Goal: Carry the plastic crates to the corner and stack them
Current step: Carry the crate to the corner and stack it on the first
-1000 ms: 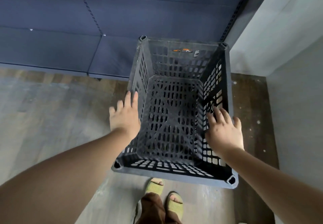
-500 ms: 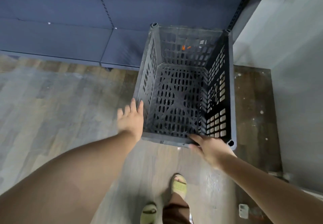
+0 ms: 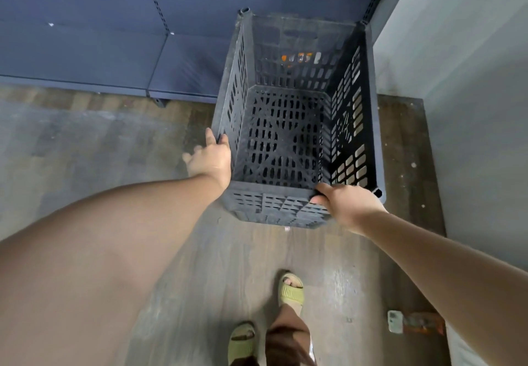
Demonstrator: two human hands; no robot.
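Main risk: crate [image 3: 297, 125] goes down skewed or jams short of the corner. Its far rim is already close against the blue shelving [image 3: 114, 37], and its right side runs near the grey wall [image 3: 471, 94], so little room is left to square it up. Push from one side only and it will likely twist on the wood floor [image 3: 100, 151].

Second risk: pinched fingers. Right hand [image 3: 347, 205] is at the near rim by the near-right corner, fingers curled over the edge and closed on the rim, thumb outside. If the crate drops or slides to the wall, those fingers sit in the way.

Left hand [image 3: 210, 157] is spread flat against the outer left wall near the near-left corner, steadying, not gripping; fingertips reach the wall's rim.

Crate sits upright and empty in the floor corner. Can't tell whether its base is fully on the floor or tipped slightly toward the person. No second crate in view, so stacking is not started.
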